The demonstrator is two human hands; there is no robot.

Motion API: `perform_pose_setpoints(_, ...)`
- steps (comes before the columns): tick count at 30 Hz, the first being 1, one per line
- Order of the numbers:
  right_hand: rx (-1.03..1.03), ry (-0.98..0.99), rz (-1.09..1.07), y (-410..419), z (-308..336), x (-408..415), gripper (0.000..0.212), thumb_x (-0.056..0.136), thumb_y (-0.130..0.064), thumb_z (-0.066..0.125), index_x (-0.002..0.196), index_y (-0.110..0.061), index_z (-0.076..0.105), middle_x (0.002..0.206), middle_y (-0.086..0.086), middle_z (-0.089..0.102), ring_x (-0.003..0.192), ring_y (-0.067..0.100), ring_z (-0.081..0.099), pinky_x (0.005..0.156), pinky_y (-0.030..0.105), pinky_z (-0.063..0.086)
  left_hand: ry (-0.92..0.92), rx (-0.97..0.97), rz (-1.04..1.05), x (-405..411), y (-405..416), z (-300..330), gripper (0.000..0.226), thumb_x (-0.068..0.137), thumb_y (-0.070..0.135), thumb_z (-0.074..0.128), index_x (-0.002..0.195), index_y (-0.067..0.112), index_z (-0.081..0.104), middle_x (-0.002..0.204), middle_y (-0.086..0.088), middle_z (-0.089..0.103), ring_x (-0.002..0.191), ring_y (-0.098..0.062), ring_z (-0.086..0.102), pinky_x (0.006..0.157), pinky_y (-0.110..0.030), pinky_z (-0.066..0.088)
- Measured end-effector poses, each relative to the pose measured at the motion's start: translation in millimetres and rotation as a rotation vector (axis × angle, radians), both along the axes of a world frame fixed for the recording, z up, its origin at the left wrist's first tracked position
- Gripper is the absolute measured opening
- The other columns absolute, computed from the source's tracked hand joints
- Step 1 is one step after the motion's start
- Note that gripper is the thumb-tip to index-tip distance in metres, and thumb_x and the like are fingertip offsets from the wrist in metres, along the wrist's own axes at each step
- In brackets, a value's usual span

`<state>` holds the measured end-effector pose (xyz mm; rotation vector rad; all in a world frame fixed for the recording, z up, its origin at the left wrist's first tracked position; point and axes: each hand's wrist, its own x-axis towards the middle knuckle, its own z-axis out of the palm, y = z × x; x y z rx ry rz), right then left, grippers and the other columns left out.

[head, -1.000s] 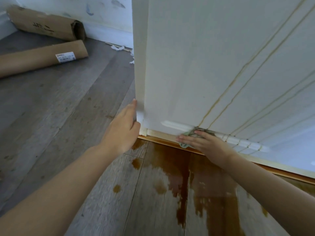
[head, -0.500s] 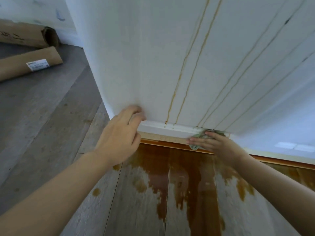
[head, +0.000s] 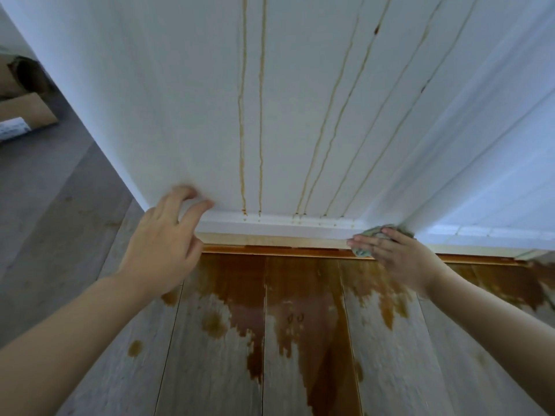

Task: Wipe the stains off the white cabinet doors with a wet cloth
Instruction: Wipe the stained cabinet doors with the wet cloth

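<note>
So compared with a second ago the view has swung round from the cabinet's corner to face the white cabinet door [head: 300, 115] pretty much square on. The left hand [head: 163, 244], which was on the corner edge, now sits at about 9 o'clock with curled fingertips [head: 192, 195] touching the bottom of the door, holding nothing, looks like it's just bracing. The right hand [head: 393, 256] has slid along the bottom trim [head: 270, 226] and is now over at 3 o'clock, fingers fairly straight and pressing the wet cloth [head: 365, 250] flat against the foot of the door, right where the trim meets the floor.

What that means for the job: honestly not much is done yet. The brown drip streaks [head: 261, 115] run down the whole panel, six or so, with little beads sitting on the trim. My guess is the bottom edge is getting wiped first and the long runs above are all still to do.

There's also a big brown puddle [head: 300, 295] on the wooden floor [head: 90, 205] at 6 o'clock, so the cloth will likely get dirty fast.

Containers: only some cardboard packaging [head: 27, 109] lying at 10 o'clock. Can't tell what's in it.
</note>
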<state>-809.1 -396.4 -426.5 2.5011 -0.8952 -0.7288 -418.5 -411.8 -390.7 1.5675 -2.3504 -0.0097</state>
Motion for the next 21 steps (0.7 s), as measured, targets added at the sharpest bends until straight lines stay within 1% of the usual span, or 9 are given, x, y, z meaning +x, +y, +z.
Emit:
perform_pose_setpoints(1, 0.049, 0.003, -0.047, 8.5, 7.2, 3.4, 0.06, 0.089, -0.012, 0.053, 0.144, -0.004, 0.032, 0.151, 0.003, -0.015, 0.14, 0.018, -0.009, 0.113, 0.04, -0.003, -0.005, 0.015, 0.001, -0.1, 0.1, 0.5, 0.042, 0.075, 0.004, 0.058, 0.117, 0.003, 0.058, 0.118, -0.022, 0.05, 0.103, -0.04, 0.054, 0.083, -0.053, 0.047)
perform_pose_setpoints(2, 0.031, 0.02, -0.115, 14.2, 14.4, 7.4, 0.058, 0.084, -0.013, 0.062, 0.137, -0.001, 0.043, 0.154, 0.01, 0.001, 0.142, 0.022, 0.005, 0.112, 0.043, 0.01, -0.01, 0.029, 0.005, -0.4, 1.1, 2.6, 0.043, 0.074, 0.003, 0.061, 0.117, 0.003, 0.058, 0.119, -0.022, 0.051, 0.102, -0.04, 0.055, 0.083, -0.053, 0.047)
perform_pose_setpoints(4, 0.064, -0.133, -0.297, 24.1, 27.6, 17.5, 0.062, 0.05, -0.011, 0.088, 0.108, -0.003, 0.07, 0.135, 0.017, 0.051, 0.122, 0.028, 0.053, 0.095, 0.046, 0.043, 0.0, 0.055, 0.016, -0.9, 2.7, 9.3, 0.047, 0.072, 0.003, 0.064, 0.118, 0.005, 0.059, 0.121, -0.019, 0.052, 0.1, -0.038, 0.056, 0.083, -0.051, 0.047)
perform_pose_setpoints(5, 0.074, -0.234, -0.345, 27.8, 34.2, 19.1, 0.066, 0.046, -0.012, 0.09, 0.109, -0.009, 0.07, 0.131, 0.016, 0.056, 0.116, 0.028, 0.059, 0.093, 0.042, 0.045, 0.014, 0.063, 0.021, -0.9, 3.4, 16.5, 0.047, 0.073, 0.003, 0.063, 0.119, 0.006, 0.058, 0.122, -0.018, 0.051, 0.1, -0.037, 0.056, 0.084, -0.05, 0.047)
perform_pose_setpoints(8, 0.133, -0.603, -0.479, 38.5, 65.3, 37.1, 0.056, 0.092, -0.018, 0.054, 0.144, -0.028, 0.033, 0.155, -0.005, 0.018, 0.135, 0.014, 0.034, 0.108, 0.02, 0.028, 0.097, 0.06, 0.038, -1.1, 4.6, 42.5, 0.045, 0.079, 0.004, 0.058, 0.123, 0.01, 0.057, 0.128, -0.011, 0.049, 0.101, -0.033, 0.056, 0.085, -0.043, 0.045)
perform_pose_setpoints(10, 0.117, -0.933, -0.519, 41.3, 92.9, 54.5, 0.045, 0.096, -0.026, 0.035, 0.139, -0.036, 0.032, 0.147, -0.014, 0.021, 0.131, 0.004, 0.032, 0.101, 0.005, 0.023, 0.156, 0.037, 0.03, -3.1, 3.0, 62.7, 0.042, 0.082, 0.005, 0.054, 0.123, 0.013, 0.056, 0.126, -0.005, 0.05, 0.096, -0.029, 0.056, 0.081, -0.038, 0.045)
perform_pose_setpoints(13, -0.069, -1.414, -0.385, 33.5, 166.4, 84.8, 0.044, 0.085, -0.032, 0.031, 0.127, -0.034, 0.044, 0.132, -0.011, 0.038, 0.112, -0.013, 0.04, 0.086, 0.0, 0.031, 0.222, -0.076, -0.004, -3.3, -1.9, 110.0, 0.036, 0.083, 0.005, 0.054, 0.117, 0.015, 0.058, 0.118, 0.001, 0.052, 0.08, -0.018, 0.054, 0.067, -0.03, 0.043)
perform_pose_setpoints(17, -0.355, -1.618, -0.114, 10.3, 294.8, 106.3, 0.044, 0.083, -0.019, 0.034, 0.124, -0.023, 0.05, 0.121, -0.011, 0.04, 0.106, -0.015, 0.042, 0.081, 0.002, 0.037, 0.341, -0.272, -0.033, -1.6, -14.4, 196.1, 0.03, 0.08, 0.001, 0.053, 0.106, 0.016, 0.06, 0.107, 0.009, 0.051, 0.073, -0.017, 0.057, 0.058, -0.03, 0.045)
perform_pose_setpoints(21, -0.71, -1.622, 0.136, -10.9, 428.4, 121.8, 0.053, 0.083, 0.007, 0.038, 0.132, -0.011, 0.048, 0.128, 0.006, 0.037, 0.115, -0.014, 0.036, 0.096, 0.009, 0.034, 0.418, -0.507, -0.127, -0.7, -25.8, 298.0, 0.034, 0.077, 0.021, 0.035, 0.102, 0.018, 0.057, 0.107, 0.015, 0.046, 0.076, -0.017, 0.059, 0.06, -0.041, 0.053)
